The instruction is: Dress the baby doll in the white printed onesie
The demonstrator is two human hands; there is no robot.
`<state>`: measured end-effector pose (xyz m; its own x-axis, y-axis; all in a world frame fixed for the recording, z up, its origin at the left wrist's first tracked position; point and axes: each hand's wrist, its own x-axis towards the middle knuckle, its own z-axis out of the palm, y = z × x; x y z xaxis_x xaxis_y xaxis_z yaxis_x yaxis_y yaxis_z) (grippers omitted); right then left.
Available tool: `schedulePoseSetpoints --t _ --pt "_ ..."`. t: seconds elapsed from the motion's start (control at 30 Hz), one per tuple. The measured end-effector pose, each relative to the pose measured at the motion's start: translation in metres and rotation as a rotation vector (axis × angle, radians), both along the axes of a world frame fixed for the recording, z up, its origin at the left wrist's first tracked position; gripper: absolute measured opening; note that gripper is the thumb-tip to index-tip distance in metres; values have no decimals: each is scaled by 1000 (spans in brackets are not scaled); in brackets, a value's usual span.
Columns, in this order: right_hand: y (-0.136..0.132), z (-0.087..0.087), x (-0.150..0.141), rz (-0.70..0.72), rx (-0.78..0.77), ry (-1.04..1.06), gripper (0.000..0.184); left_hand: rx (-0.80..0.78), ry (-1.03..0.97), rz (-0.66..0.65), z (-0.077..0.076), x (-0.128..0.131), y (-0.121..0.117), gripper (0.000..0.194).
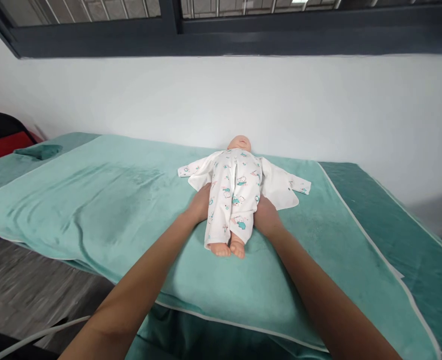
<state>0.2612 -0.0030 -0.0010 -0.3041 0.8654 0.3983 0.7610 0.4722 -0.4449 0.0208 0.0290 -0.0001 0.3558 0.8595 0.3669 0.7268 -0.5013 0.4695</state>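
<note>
A baby doll [239, 143] lies on its back on the green cover, head toward the wall and bare feet [238, 248] toward me. Over its legs are white trousers [239, 195] with small teal and red prints. A matching white jacket [281, 185] lies spread under the doll, its sleeves stretched out to both sides. My left hand [200, 204] touches the left side of the trousers at hip level. On the opposite side, my right hand [267, 216] rests against the trousers at about thigh level. The doll and its clothes hide the fingers of both hands.
The light green cover [111, 200] lies over a bed with darker green fabric [386, 215] at the right. A white wall [149, 95] and a dark window frame [221, 40] stand behind. A red and black object [5, 142] is at far left, a pale cable [44, 334] at lower left.
</note>
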Motion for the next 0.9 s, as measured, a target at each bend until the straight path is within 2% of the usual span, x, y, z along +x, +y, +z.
schedulePoseSetpoints --t 0.1,0.2,0.33,0.47,0.6,0.77,0.83,0.9 --pt "-8 -1 6 65 -10 172 27 -12 55 -5 2 0 0 41" --pt "-14 -1 9 105 0 271 24 -12 115 24 1 -1 1 33" --pt "-13 0 7 56 26 94 24 45 191 152 0 -5 -4 17" --pt "-8 -1 8 -36 49 -139 21 101 235 178 -1 -15 -17 19" --pt "-17 1 19 17 68 -114 21 102 241 163 -4 -20 -27 24" --pt "-46 3 27 97 -1 51 23 61 112 192 -10 -24 -28 25" --pt "-53 2 31 72 -15 175 24 28 -17 266 -13 -27 -24 26" --pt "-51 -1 38 -35 22 290 23 8 -149 395 -15 -32 -18 27"
